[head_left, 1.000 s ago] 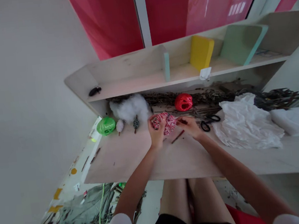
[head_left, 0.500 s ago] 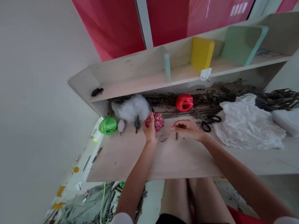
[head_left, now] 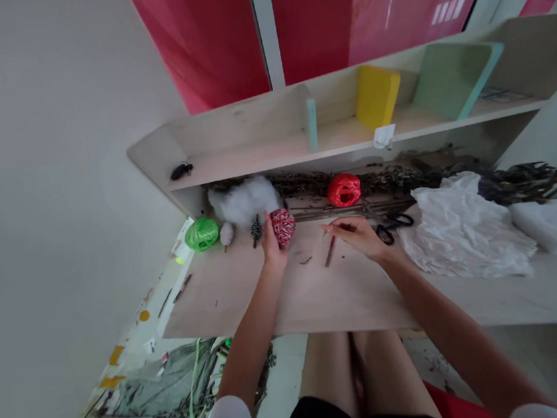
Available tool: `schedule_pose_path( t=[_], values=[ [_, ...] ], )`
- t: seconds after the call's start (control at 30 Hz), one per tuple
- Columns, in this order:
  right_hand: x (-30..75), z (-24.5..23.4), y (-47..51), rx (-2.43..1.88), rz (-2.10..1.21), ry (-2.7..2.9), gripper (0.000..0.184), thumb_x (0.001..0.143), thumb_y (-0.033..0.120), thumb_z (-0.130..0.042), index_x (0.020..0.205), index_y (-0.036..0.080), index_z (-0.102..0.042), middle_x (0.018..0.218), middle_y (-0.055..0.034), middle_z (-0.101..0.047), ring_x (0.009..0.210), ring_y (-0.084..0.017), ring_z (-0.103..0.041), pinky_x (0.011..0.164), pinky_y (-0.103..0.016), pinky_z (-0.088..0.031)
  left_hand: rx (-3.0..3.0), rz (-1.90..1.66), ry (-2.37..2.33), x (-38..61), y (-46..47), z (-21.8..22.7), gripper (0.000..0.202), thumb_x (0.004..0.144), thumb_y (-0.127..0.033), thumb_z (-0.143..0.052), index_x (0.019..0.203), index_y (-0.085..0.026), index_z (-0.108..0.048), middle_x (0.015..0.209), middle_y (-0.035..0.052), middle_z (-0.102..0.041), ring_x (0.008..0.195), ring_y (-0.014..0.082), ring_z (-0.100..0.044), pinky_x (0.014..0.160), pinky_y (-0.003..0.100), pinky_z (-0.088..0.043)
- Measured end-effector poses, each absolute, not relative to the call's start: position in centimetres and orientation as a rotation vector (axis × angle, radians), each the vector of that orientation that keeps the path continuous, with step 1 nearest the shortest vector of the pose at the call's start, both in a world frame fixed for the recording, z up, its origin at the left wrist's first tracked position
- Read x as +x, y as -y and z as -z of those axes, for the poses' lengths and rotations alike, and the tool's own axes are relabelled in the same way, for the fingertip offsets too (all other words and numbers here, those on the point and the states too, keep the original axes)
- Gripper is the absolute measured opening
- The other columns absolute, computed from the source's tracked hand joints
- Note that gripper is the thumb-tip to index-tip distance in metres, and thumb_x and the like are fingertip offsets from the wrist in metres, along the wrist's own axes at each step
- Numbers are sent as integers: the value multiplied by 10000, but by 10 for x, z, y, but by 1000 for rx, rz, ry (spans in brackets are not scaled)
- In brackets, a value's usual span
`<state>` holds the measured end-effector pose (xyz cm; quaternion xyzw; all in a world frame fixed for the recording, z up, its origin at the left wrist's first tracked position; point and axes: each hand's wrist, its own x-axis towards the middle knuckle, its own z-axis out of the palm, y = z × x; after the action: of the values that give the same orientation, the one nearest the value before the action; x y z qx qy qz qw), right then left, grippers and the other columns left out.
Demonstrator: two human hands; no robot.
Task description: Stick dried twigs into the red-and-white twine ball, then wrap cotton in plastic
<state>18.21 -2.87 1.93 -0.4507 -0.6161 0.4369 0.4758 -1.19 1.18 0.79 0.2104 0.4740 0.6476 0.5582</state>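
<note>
My left hand [head_left: 273,253] is shut on a ball wrapped in red and white patterned cord [head_left: 283,227], holding it just above the wooden board [head_left: 288,295]. To the right, my right hand [head_left: 357,237] pinches a thin brown twig [head_left: 330,252]. The twig's upper end goes under the fingers, and its lower end points down toward the board. The ball and the twig are apart. Black-handled scissors [head_left: 392,226] lie just beyond my right fingertips.
A red raffia ball [head_left: 344,190], white cotton wadding [head_left: 243,201], a green raffia ball [head_left: 201,234] and dried twigs [head_left: 356,183] lie along the board's back. Crumpled white tissue [head_left: 462,231] is on the right. A shelf [head_left: 252,158] with a yellow block [head_left: 376,96] stands behind.
The patterned ball has shifted slightly left and down in my left hand. The brown twig now shows clearly at my right fingers, pointing downward.
</note>
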Motion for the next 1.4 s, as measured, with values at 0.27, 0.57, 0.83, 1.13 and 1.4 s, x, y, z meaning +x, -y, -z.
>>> schedule_pose_path(
  t=[0.27, 0.57, 0.83, 1.13, 1.4],
  values=[
    [182, -24, 36, -1055, -1230, 1545, 452, 742, 592, -637, 608, 160, -628, 499, 29, -473, 456, -67, -346, 445, -229, -245, 1594, -1434, -1156, 3, 8, 0, 643, 421, -365, -891, 988, -198, -638, 947, 52, -692, 914, 224, -642, 877, 352, -482],
    [185, -32, 39, -996, -1358, 1429, 439, 676, 584, -698, 583, 174, -570, 460, 58, -414, 433, -57, -320, 424, -218, -260, 2276, -991, -1071, 14, 16, 14, 482, 642, -483, -774, 1017, -225, -616, 1087, 117, -655, 1062, 278, -615, 966, 425, -463],
    [190, -28, 29, -1107, -1114, 1293, 467, 630, 629, -709, 644, 170, -625, 503, 35, -456, 444, -66, -331, 409, -229, -286, 2197, -1068, -976, 15, 27, 5, 449, 614, -413, -800, 999, -254, -633, 1107, 94, -671, 1073, 258, -619, 983, 416, -461],
    [184, -7, 16, -1148, -1015, 1447, 465, 690, 632, -641, 640, 170, -624, 577, -9, -564, 508, -111, -453, 496, -250, -368, 1717, -1393, -1042, 29, 45, -10, 472, 569, -434, -814, 913, -192, -599, 855, 36, -669, 781, 171, -635, 778, 315, -519],
    [175, 11, 22, -1275, -563, 1852, 362, 884, 473, -490, 717, 193, -647, 612, -19, -599, 541, -129, -474, 561, -252, -339, 651, -1623, -1076, 11, 2, -10, 467, 682, -502, -716, 1032, -199, -651, 1070, 55, -681, 991, 192, -651, 827, 295, -521]
  ],
)
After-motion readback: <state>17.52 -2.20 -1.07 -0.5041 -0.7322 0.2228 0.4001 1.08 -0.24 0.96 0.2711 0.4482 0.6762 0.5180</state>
